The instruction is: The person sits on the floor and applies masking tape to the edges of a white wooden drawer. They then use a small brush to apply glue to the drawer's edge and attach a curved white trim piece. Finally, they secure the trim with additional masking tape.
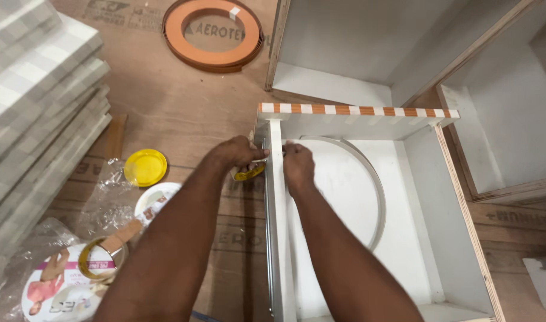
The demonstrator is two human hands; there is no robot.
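Left hand pinches a yellow tape measure against the white cabinet panel; right hand grips the panel's edge. Panel looks stiff, heavy; tape looks light, flexible.

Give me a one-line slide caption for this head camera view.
Left hand and right hand press on the white panel edge of a white box frame on the floor.

A carpentry or furniture workshop. White laminated plywood cabinet boxes lie open on a board floor — beside them a coil of orange edge banding and stacked panels.
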